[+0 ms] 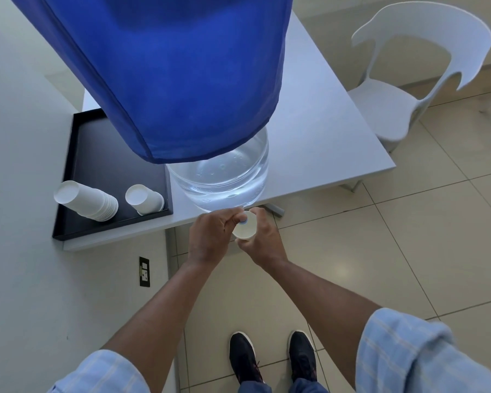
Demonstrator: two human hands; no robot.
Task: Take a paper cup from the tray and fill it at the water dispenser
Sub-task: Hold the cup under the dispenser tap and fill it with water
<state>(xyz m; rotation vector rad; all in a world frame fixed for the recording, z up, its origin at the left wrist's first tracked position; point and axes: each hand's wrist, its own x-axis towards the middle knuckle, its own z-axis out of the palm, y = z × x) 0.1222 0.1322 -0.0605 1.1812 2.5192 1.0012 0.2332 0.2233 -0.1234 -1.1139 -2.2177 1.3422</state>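
The water dispenser (224,177) is a clear bottle under a blue cloth cover (176,75), standing at the front edge of the white table. My right hand (262,239) holds a white paper cup (245,229) upright just below the bottle's front. My left hand (210,235) pinches the small blue tap (243,221) above the cup's mouth. The black tray (74,177) lies left of the bottle and carries a stack of upside-down paper cups (87,199) and a shorter stack (145,198).
The white table (323,137) ends just in front of my hands. A white plastic chair (403,80) stands at the table's right. A grey wall with a black socket (144,270) is on the left. My dark shoes (272,355) stand on the tiled floor.
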